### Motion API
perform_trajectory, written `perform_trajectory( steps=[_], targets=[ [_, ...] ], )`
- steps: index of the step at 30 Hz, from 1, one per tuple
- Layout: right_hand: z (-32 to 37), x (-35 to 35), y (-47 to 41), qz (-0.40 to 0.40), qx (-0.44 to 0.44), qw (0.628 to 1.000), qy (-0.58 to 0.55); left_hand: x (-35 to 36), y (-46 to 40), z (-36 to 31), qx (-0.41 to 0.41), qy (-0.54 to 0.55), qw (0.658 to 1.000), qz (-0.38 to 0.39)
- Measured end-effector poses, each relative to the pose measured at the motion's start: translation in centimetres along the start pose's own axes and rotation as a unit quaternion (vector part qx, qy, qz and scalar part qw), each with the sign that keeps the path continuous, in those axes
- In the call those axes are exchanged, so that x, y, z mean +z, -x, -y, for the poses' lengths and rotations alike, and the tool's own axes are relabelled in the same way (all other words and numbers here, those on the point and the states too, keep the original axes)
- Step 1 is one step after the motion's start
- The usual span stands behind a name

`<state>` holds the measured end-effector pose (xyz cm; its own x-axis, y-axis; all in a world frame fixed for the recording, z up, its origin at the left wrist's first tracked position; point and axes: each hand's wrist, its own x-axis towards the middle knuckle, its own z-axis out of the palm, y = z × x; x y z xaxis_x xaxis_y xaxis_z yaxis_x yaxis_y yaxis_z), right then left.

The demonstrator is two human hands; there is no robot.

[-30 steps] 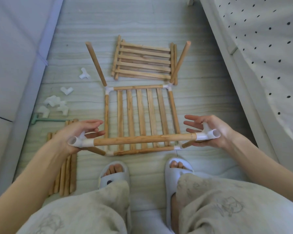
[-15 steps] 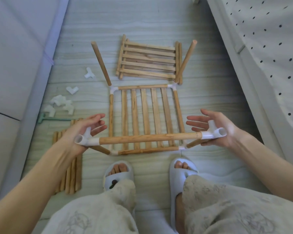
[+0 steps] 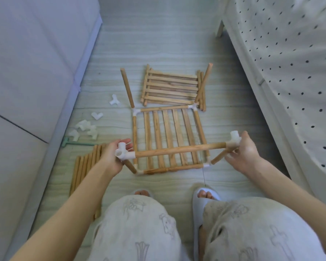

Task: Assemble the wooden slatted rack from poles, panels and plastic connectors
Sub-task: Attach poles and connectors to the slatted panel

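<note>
Pale wood-grain flooring [image 3: 158, 44] runs between a grey sofa [image 3: 26, 72] at nine o'clock and a dotted bedspread [image 3: 290, 63] at three o'clock, where a person assembles a slatted rack. One framed panel [image 3: 169, 136] lies flat at centre with four corner uprights; a stack of spare panels [image 3: 171, 87], their number unclear, sits at twelve o'clock. One crossbar pole [image 3: 179, 150] is held level above the near edge, capped by two white connectors. The left hand [image 3: 111, 157] curls around the left connector [image 3: 123, 152]; the right hand [image 3: 247, 151] wraps the right connector [image 3: 233, 141], fingers loosely spread. The step appears to be seating both connectors onto the near uprights; next likely calls for aligning sockets and pressing down evenly. Spare poles [image 3: 85, 170] lie bundled at eight o'clock, roughly six loose connectors [image 3: 85, 127] at ten.
</note>
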<state>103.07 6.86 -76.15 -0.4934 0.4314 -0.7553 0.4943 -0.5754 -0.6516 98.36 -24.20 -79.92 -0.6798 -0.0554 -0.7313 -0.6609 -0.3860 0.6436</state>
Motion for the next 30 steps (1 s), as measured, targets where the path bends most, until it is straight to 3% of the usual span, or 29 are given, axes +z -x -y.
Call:
perform_trajectory(
  steps=[4, 6, 8, 9, 10, 12, 13, 15, 16, 18, 20, 24, 26, 30],
  targets=[
    [-0.3, 2.3, 3.2, 0.045, 0.065, 0.997, -0.022, -0.3, 1.6, 0.8, 0.045, -0.069, 0.997, 0.008],
    [-0.9, 3.4, 4.3, 0.087, 0.061, 0.99, 0.092, -0.6, 2.4, 1.1, 0.074, -0.118, 0.99, 0.022],
    [-1.7, 4.0, 5.2, 0.102, 0.012, 0.947, 0.304, -1.0, 3.0, 1.2, 0.099, -0.157, 0.982, 0.04],
    [-1.9, 4.0, 5.4, 0.092, -0.055, 0.897, 0.43, -1.3, 3.2, 1.2, 0.109, -0.182, 0.976, 0.05],
    [-2.0, 4.0, 5.3, 0.076, -0.15, 0.819, 0.548, -1.7, 3.4, 1.1, 0.115, -0.216, 0.968, 0.058],
    [-1.7, 4.5, 5.1, 0.033, -0.349, 0.625, 0.698, -2.4, 3.6, 0.8, 0.111, -0.287, 0.949, 0.067],
    [-1.6, 4.9, 5.0, 0.039, -0.418, 0.55, 0.722, -2.6, 3.7, 0.5, 0.106, -0.315, 0.94, 0.074],
    [-1.0, 5.9, 4.2, 0.115, -0.452, 0.466, 0.752, -2.7, 3.6, -0.1, 0.096, -0.345, 0.929, 0.096],
    [-0.7, 6.3, 3.7, 0.17, -0.414, 0.455, 0.77, -2.7, 3.5, -0.6, 0.088, -0.345, 0.928, 0.108],
    [-0.7, 7.0, 2.5, 0.26, -0.277, 0.478, 0.792, -2.5, 2.9, -1.7, 0.069, -0.352, 0.924, 0.131],
    [-1.0, 7.8, 1.0, 0.294, -0.171, 0.489, 0.803, -2.2, 1.6, -2.8, 0.056, -0.385, 0.91, 0.143],
    [-0.4, 11.2, -3.8, 0.318, -0.148, 0.508, 0.787, -0.5, -3.6, -4.5, 0.084, -0.495, 0.858, 0.112],
    [0.3, 13.7, -7.2, 0.297, -0.197, 0.483, 0.8, 0.6, -7.5, -4.6, 0.13, -0.595, 0.788, 0.095],
    [1.2, 18.8, -15.4, 0.222, -0.275, 0.459, 0.815, 1.9, -15.6, -2.6, 0.225, -0.774, 0.583, 0.107]
  ],
)
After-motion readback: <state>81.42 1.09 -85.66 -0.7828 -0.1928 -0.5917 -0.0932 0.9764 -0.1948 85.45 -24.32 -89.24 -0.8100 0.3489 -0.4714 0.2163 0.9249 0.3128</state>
